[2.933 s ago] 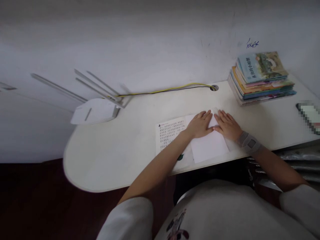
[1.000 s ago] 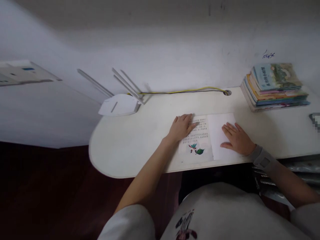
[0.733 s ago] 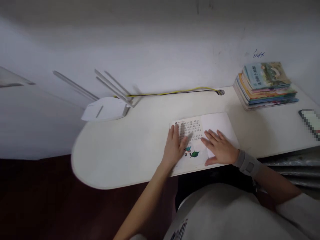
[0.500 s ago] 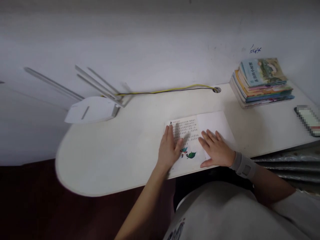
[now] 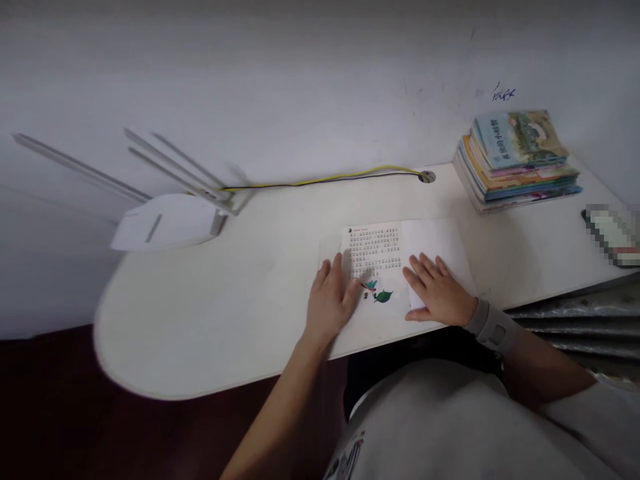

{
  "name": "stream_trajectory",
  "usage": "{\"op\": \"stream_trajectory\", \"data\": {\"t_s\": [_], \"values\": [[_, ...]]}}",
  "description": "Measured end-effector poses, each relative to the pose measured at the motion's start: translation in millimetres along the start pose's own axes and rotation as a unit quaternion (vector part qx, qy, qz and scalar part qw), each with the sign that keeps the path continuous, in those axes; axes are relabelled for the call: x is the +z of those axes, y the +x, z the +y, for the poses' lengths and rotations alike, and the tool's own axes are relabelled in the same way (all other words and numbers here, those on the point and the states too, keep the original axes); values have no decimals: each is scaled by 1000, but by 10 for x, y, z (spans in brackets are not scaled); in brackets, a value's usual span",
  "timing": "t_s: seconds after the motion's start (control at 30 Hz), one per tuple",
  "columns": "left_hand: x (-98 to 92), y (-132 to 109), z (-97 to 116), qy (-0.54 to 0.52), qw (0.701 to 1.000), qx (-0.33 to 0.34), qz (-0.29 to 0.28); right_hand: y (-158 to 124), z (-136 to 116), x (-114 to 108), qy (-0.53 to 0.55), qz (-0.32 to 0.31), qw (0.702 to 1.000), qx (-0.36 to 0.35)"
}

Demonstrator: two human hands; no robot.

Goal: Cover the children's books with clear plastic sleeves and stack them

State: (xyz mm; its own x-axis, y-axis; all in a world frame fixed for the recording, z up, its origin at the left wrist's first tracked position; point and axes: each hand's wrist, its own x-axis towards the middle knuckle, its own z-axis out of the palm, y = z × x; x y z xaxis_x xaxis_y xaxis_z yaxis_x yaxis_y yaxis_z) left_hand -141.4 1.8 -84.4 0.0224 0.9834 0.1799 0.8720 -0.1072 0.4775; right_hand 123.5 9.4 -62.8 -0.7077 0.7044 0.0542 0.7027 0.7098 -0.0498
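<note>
An open picture book (image 5: 380,253) lies on the white desk, its left page printed with rows of text above a small drawing of a green leaf and a blue-winged figure. At that page's left edge rests my left hand (image 5: 329,300), fingers stretched forward and thumb over the page's lower left. My right hand (image 5: 443,290) is spread flat on the plain white right page, with a grey band round the wrist. Neither hand is closed on anything.
A stack of books (image 5: 520,163) stands at the back right, with a blurred phone-like object (image 5: 613,233) beyond it. At the far left sits a white router (image 5: 167,223) with long antennas. Yellow and black cables (image 5: 320,179) run along the wall to a hole in the white desk (image 5: 200,320).
My left hand has moved off the text towards the book's left edge, uncovering more of the page. My right hand stays spread on the right page. The view has shifted slightly.
</note>
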Motion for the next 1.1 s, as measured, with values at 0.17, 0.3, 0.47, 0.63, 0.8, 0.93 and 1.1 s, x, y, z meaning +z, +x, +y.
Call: {"op": "stream_trajectory", "data": {"t_s": [0.17, 0.3, 0.47, 0.63, 0.8, 0.93, 1.1], "values": [[0, -5, 16, 8, 1000, -7, 4, -55, 59, -46, -7, -5, 1000, -12], [-21, -10, 54, 14, 1000, -1, 1, -126, 107, -102, -21, -10, 1000, -21], [-46, -26, 95, 22, 1000, 9, -5, -174, 160, -111, -24, -8, 999, -38], [-46, -28, 108, 33, 999, 30, 0, -223, 195, -109, -22, -6, 999, -37], [-49, -22, 116, 44, 998, 37, -13, -276, 241, -101, -12, -10, 999, -43], [-43, -27, 123, 51, 998, 38, -19, -272, 279, -71, -2, -5, 999, -47], [-44, -28, 123, 64, 997, 37, -15, -230, 359, -50, 26, -6, 998, -49]]}}
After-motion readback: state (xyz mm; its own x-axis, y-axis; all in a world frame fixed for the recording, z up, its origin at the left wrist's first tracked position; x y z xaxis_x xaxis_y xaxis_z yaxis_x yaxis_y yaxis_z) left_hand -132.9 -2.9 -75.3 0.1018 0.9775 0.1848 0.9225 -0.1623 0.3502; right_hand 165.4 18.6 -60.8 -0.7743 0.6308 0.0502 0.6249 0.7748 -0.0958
